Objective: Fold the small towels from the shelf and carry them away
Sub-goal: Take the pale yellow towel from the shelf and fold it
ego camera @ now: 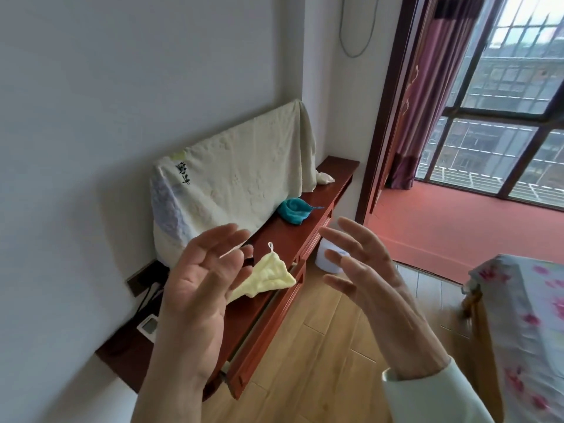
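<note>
A small pale yellow towel (268,277) with a white hanging loop lies crumpled near the front edge of the red-brown wooden shelf (329,190). Farther back on the shelf sits a bunched teal towel (294,210). My left hand (198,288) is raised in front of the shelf, palm toward me, fingers spread, and it hides the yellow towel's left part. My right hand (366,279) is raised to the right of the yellow towel, fingers spread, holding nothing. Neither hand touches a towel.
A big cream cloth (232,184) drapes a flat object standing on the shelf against the wall. A white round container (328,257) stands on the wooden floor by the shelf. A flower-patterned bed (525,325) is at the right. A doorway opens onto a red-floored balcony (473,224).
</note>
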Demonstrator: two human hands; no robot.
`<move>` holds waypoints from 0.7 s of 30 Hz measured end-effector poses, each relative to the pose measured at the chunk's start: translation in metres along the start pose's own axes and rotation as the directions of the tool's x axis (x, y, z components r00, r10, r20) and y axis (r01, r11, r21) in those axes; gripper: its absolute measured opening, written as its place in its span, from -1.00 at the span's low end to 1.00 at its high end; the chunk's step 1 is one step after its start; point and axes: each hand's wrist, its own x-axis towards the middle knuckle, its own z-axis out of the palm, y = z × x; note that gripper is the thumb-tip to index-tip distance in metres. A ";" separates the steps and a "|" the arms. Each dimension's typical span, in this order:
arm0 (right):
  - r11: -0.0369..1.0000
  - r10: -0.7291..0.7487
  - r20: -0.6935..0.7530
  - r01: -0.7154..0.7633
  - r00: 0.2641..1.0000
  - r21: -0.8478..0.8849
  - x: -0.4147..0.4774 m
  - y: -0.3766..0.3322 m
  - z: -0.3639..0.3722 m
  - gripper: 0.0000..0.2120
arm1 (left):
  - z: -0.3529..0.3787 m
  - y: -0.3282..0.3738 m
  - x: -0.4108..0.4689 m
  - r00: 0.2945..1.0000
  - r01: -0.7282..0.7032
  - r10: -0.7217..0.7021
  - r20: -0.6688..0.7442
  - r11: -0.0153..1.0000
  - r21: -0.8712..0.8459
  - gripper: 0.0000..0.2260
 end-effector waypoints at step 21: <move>0.972 0.235 0.126 -0.229 0.964 -0.053 0.300 0.165 -0.029 -0.57 | -0.024 -0.184 0.273 0.946 0.223 -0.189 -0.264 0.969 0.105 -0.76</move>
